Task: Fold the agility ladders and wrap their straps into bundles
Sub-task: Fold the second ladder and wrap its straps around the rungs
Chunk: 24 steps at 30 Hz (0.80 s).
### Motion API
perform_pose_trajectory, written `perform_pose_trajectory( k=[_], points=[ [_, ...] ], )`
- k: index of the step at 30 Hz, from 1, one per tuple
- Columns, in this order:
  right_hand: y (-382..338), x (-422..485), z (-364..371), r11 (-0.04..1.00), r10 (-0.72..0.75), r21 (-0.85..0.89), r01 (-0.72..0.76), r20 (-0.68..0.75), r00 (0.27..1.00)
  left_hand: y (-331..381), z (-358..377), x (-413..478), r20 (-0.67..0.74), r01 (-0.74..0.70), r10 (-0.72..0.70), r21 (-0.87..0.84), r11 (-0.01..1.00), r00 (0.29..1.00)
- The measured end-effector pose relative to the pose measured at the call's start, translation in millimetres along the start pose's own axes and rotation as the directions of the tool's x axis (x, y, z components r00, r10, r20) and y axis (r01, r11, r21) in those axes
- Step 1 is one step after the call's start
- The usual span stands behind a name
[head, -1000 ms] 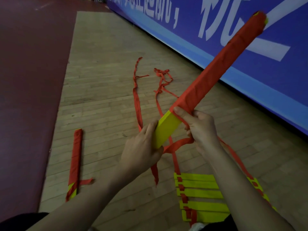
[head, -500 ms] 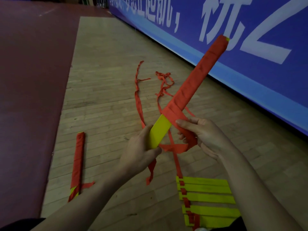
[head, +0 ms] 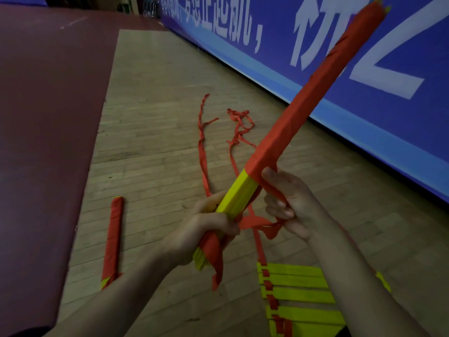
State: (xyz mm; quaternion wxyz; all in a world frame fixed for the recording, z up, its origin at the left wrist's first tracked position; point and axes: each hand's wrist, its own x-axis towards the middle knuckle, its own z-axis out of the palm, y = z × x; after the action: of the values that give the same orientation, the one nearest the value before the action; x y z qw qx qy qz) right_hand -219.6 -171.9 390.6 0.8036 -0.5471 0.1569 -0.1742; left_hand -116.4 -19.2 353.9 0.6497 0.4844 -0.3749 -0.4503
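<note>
1. The left hand (head: 201,229) gripped the lower end of a long stack of yellow plastic rungs (head: 239,193), mostly wrapped in red fabric and held slanting up to the right.
2. The right hand (head: 289,205) curled round the loose red strap (head: 257,222) just beside the stack's bare yellow stretch.
3. A wrapped red bundle (head: 113,239) lay on the wooden floor (head: 150,166) to the left.
4. A flat yellow ladder (head: 298,295) lay under the right forearm.

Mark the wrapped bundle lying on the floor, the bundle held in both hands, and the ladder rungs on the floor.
Wrapped bundle on the floor (head: 112,240): head view, middle of its red wrapping.
Held bundle (head: 302,110): head view, red-wrapped upper shaft.
Ladder rungs (head: 301,295): head view, a yellow rung.
</note>
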Motion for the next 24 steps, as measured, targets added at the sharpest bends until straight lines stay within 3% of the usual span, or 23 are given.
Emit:
perform_pose_trajectory(
  k=[3, 8, 11, 15, 17, 20, 22, 24],
  points=[
    [-1.6, -2.6, -1.5, 0.999, -0.014, 0.038, 0.011, 0.073, 0.997, 2.6, 5.5, -2.7, 0.134, 0.034, -0.02, -0.107, 0.994, 0.991],
    [-1.6, -1.2, 1.4, 0.995, -0.089, -0.046, 0.087, -0.05, 0.995, 8.9, 7.2, -1.7, 0.24, 0.11, -0.077, -0.128, 0.986, 0.968],
    [-0.2, 2.3, 2.1, 0.991, -0.116, -0.08, 0.104, -0.16, 0.98, 12.4, 2.8, 1.8, 0.088, 0.116, -0.117, 0.017, 0.993, 0.989],
    [4.8, 6.2, -1.0, 0.965, -0.193, -0.237, 0.115, -0.34, 0.921, 7.9, -0.9, 1.9, -0.136, 0.127, -0.074, 0.434, 0.892, 0.988],
    [10.7, 7.8, 0.9, 0.951, -0.221, -0.291, 0.104, -0.405, 0.887, -0.3, 4.9, -2.9, -0.208, 0.086, 0.07, 0.657, 0.749, 0.976],
    [19.3, 10.1, 6.7, 0.938, -0.245, -0.336, 0.082, -0.478, 0.844, -17.8, 13.1, -6.9, -0.133, 0.034, 0.377, 0.966, 0.257, 0.917],
    [21.7, 10.4, 8.3, 0.94, -0.25, -0.331, 0.08, -0.512, 0.822, -23.4, 13.0, -4.5, -0.07, 0.055, 0.418, 0.997, 0.047, 0.906],
    [22.6, 9.4, 8.7, 0.944, -0.24, -0.324, 0.067, -0.533, 0.811, -23.4, 11.3, 0.2, -0.074, 0.104, 0.394, 0.993, -0.055, 0.916]
  ],
)
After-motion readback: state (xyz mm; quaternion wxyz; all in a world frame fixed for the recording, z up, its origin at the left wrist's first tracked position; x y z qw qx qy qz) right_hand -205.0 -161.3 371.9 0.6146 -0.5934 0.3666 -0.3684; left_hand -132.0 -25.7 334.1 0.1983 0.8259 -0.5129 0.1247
